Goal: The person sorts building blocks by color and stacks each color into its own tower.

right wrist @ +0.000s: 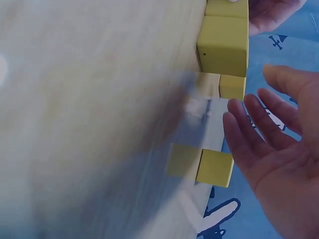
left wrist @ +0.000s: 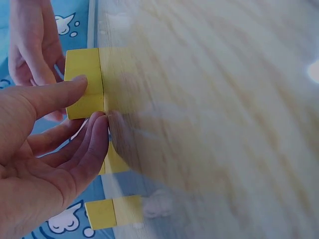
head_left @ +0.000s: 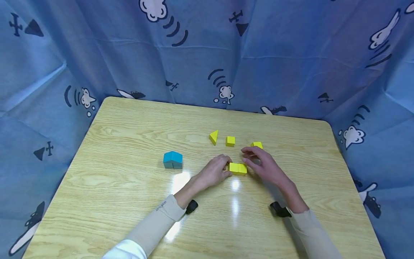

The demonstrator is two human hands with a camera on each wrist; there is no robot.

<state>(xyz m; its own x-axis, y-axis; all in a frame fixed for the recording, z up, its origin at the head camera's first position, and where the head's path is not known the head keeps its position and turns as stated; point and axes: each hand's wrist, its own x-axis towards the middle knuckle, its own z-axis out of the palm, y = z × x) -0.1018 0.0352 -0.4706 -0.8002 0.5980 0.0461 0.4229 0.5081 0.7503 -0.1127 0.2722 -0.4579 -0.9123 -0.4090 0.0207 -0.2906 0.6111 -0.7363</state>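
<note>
Two yellow cubes [head_left: 238,168] sit side by side, touching, on the table. My left hand [head_left: 214,169] holds the left one of the pair; in the left wrist view its thumb lies on the near face, and the fingers reach around the far side. At the right end of the pair is my right hand [head_left: 262,166], its fingers loosely extended. In the right wrist view that hand [right wrist: 279,134] has a gap between its fingers and the right cube [right wrist: 223,45]. Nothing shows in its grasp.
Beyond the hands lie a yellow triangular block [head_left: 214,137], a single yellow cube [head_left: 230,141] and another yellow block [head_left: 257,144], partly hidden by the right hand. Two blue blocks [head_left: 173,160] with sloping tops stand together at the left. A blue patterned curtain [head_left: 200,54] hangs behind the wooden table [head_left: 129,201].
</note>
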